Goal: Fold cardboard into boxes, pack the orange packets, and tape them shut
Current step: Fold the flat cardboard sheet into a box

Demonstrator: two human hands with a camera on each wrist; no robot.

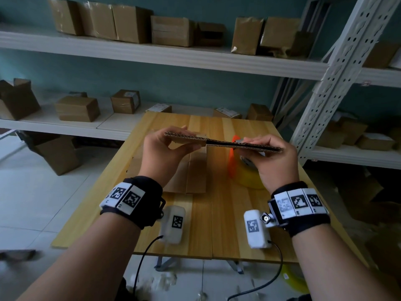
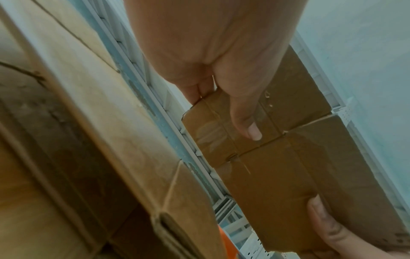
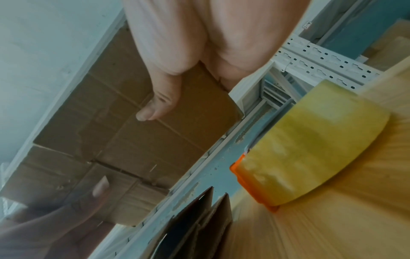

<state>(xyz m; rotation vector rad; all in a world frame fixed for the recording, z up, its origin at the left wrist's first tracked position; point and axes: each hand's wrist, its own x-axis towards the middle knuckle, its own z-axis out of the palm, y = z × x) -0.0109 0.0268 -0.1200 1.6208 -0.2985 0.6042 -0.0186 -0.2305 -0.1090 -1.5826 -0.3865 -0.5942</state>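
Your left hand point(image 1: 161, 152) pinches the left end of a flattened brown corrugated cardboard blank point(image 1: 223, 143), thumb point(image 2: 245, 121) on its underside and fingers on top, while your right hand point(image 1: 274, 158) clamps the right end the same way, its thumb point(image 3: 158, 105) pressed flat against the card. You hold the blank edge-on, level and well above the pale wooden counter point(image 1: 199, 231), and the two layers look just parted at the middle of the near edge. That suggests the step in hand is opening the blank into a tube, so push the two ends gently toward each other along the scored creases and let the walls spring square rather than buckle mid-panel. Keep the thumbs close to the creases, and mind the old clear tape on the underside, which may hold flaps together. Below your left hand more flat brown cardboard sheets point(image 1: 188, 172) lie stacked on the counter; under your right sits a yellowish roll of packing tape in an orange dispenser point(image 1: 245, 172), near at hand for sealing. I cannot see any orange packets in these views. White metal shelving point(image 1: 165, 54) behind the counter carries many brown cardboard boxes point(image 1: 171, 31).
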